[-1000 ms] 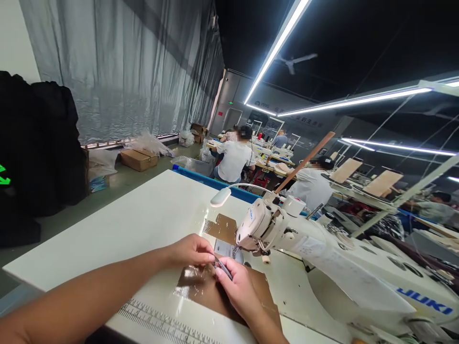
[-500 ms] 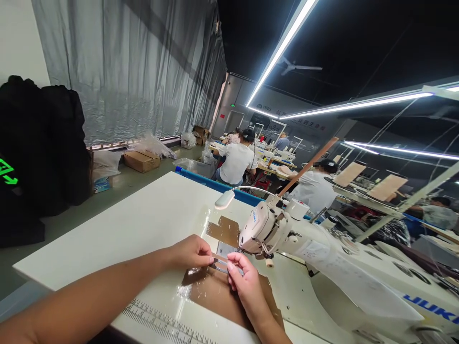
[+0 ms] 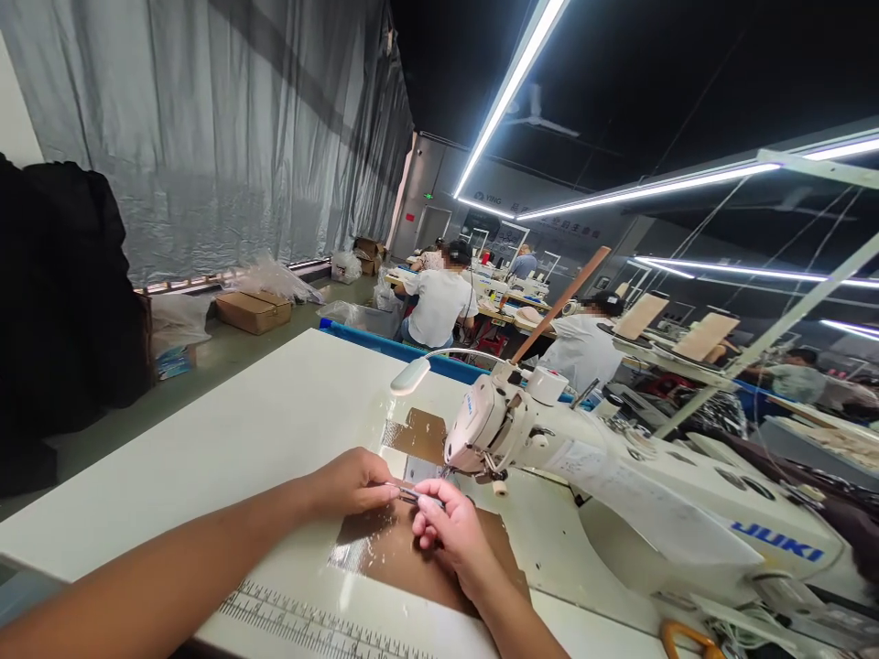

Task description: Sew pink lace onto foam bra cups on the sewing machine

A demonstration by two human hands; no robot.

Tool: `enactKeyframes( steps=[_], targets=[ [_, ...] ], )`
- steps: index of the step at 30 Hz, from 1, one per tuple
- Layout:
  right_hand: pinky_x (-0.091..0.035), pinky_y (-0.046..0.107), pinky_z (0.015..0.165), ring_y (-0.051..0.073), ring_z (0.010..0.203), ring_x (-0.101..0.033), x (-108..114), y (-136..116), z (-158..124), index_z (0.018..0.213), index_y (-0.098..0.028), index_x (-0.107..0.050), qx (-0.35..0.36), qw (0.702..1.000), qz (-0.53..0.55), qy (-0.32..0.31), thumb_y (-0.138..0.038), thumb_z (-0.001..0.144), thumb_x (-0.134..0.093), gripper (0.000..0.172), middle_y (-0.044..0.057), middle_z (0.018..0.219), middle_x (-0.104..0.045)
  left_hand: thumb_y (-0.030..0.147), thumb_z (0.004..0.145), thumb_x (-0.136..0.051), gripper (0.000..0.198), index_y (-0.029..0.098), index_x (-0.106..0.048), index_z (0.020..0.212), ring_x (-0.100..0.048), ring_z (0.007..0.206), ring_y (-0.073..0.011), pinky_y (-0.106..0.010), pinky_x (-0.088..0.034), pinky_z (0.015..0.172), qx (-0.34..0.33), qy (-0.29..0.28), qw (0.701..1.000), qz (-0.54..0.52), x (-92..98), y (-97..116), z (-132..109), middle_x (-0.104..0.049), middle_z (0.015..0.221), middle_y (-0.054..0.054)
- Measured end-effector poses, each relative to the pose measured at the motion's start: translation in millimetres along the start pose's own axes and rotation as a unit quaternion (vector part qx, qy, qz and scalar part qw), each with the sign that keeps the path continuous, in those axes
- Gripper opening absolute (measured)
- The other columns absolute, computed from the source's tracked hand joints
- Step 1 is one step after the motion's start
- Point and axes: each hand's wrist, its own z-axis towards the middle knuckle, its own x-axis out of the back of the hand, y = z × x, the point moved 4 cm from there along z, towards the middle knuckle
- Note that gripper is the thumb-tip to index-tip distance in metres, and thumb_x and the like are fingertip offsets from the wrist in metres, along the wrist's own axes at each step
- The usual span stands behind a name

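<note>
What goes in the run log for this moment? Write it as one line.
left hand: pinches small strip | right hand: pinches same strip | over brown patch | beside sewing machine head

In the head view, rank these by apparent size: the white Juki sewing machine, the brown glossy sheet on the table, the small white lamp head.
1. White Juki sewing machine
2. Brown glossy sheet, partly covered by the right hand
3. Small white lamp head, farther from the camera

Left hand (image 3: 350, 483), forearm extended from lower left, fingertips pinched together. Right hand (image 3: 450, 535), fingers curled, thumb and forefinger pinched, meeting the left fingertips.
</note>
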Motion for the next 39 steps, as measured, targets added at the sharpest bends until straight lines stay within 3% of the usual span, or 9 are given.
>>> enactKeyframes(
  steps=[11, 17, 22, 24, 26, 28, 31, 34, 39],
  targets=[
    [-0.028, 0.021, 0.048, 0.008, 0.049, -0.037, -1.3, -0.8, -2.2, 0.097, -0.018, -0.057, 0.003, 0.997, -0.070, -0.012, -0.049, 0.081, -0.060, 0.035, -0.006, 0.058, -0.045, 0.048, 0.081, -0.063, 0.037, 0.013, -0.059, 0.069, -0.050, 0.052, -0.0110, -0.020, -0.036, 0.050, 0.121, 0.030, 0.976, -0.180, -0.4, -13.8, 0.9, -0.054, 0.058, 0.000],
    [-0.028, 0.020, 0.047, 0.006, 0.048, -0.037, -4.7, -4.3, -2.4, 0.093, -0.015, -0.059, 0.008, 0.995, -0.093, -0.032, -0.052, 0.080, -0.060, 0.039, -0.003, 0.062, -0.050, 0.053, 0.078, -0.066, 0.044, 0.013, -0.054, 0.065, -0.049, 0.052, -0.0107, -0.021, -0.034, 0.049, 0.107, 0.096, 0.967, -0.208, 2.8, -23.9, 4.5, -0.050, 0.058, 0.001],
    [-0.028, 0.018, 0.042, 0.005, 0.046, -0.038, 0.2, -2.4, 0.3, 0.106, -0.016, -0.054, -0.005, 1.000, -0.005, 0.011, -0.055, 0.077, -0.063, 0.049, -0.003, 0.070, -0.054, 0.065, 0.091, -0.032, 0.058, 0.013, -0.055, 0.078, -0.047, 0.057, -0.0122, -0.024, -0.038, 0.055, 0.135, 0.114, 0.949, -0.261, 4.4, -26.7, 7.1, -0.051, 0.064, -0.002],
    [-0.030, 0.017, 0.043, 0.004, 0.047, -0.040, 2.7, -4.1, 0.8, 0.107, -0.016, -0.052, 0.013, 0.999, 0.037, 0.029, -0.056, 0.074, -0.067, 0.054, -0.002, 0.072, -0.055, 0.060, 0.094, -0.025, 0.056, 0.013, -0.055, 0.087, -0.049, 0.062, -0.0141, -0.026, -0.040, 0.058, 0.146, 0.117, 0.953, -0.237, 5.0, -26.5, 6.4, -0.053, 0.071, -0.003],
    [-0.032, 0.018, 0.045, 0.005, 0.048, -0.043, 3.1, -6.6, -0.2, 0.107, -0.017, -0.052, 0.031, 0.997, 0.058, 0.034, -0.057, 0.072, -0.069, 0.056, -0.001, 0.074, -0.057, 0.051, 0.093, -0.036, 0.043, 0.015, -0.057, 0.086, -0.051, 0.070, -0.0159, -0.027, -0.040, 0.064, 0.132, 0.124, 0.969, -0.168, 6.0, -23.4, 5.1, -0.055, 0.077, -0.004],
    [-0.035, 0.019, 0.047, 0.006, 0.050, -0.045, 0.5, -8.3, -2.3, 0.105, -0.017, -0.054, 0.036, 0.998, 0.048, 0.022, -0.057, 0.073, -0.069, 0.053, 0.000, 0.075, -0.058, 0.040, 0.089, -0.047, 0.027, 0.016, -0.059, 0.083, -0.051, 0.078, -0.0175, -0.028, -0.039, 0.072, 0.088, 0.121, 0.987, -0.066, 5.9, -16.5, 4.1, -0.057, 0.082, -0.004],
    [-0.039, 0.022, 0.051, 0.009, 0.053, -0.048, -6.2, -8.1, -5.9, 0.096, -0.017, -0.059, 0.027, 0.999, -0.044, -0.015, -0.051, 0.079, -0.065, 0.039, -0.001, 0.068, -0.056, 0.031, 0.089, -0.045, 0.020, 0.017, -0.057, 0.082, -0.051, 0.085, -0.0196, -0.030, -0.039, 0.079, 0.008, 0.089, 0.995, 0.048, 1.9, -5.0, 3.6, -0.060, 0.088, -0.005],
    [-0.035, 0.022, 0.050, 0.009, 0.053, -0.045, -8.2, -7.3, -7.5, 0.094, -0.018, -0.061, 0.028, 0.997, -0.067, -0.029, -0.047, 0.081, -0.063, 0.032, -0.002, 0.066, -0.053, 0.033, 0.092, -0.039, 0.025, 0.017, -0.052, 0.078, -0.051, 0.085, -0.0201, -0.031, -0.038, 0.080, -0.013, 0.062, 0.997, 0.055, -0.6, -1.1, 3.9, -0.060, 0.088, -0.006],
    [-0.032, 0.021, 0.049, 0.007, 0.050, -0.041, -4.9, -5.9, -6.6, 0.099, -0.018, -0.059, 0.020, 1.000, 0.007, -0.022, -0.053, 0.076, -0.068, 0.043, -0.003, 0.066, -0.051, 0.035, 0.094, -0.034, 0.029, 0.017, -0.046, 0.075, -0.050, 0.084, -0.0206, -0.033, -0.038, 0.081, -0.014, 0.054, 0.997, 0.062, 0.3, -1.1, 4.7, -0.058, 0.086, -0.007]
  ],
)
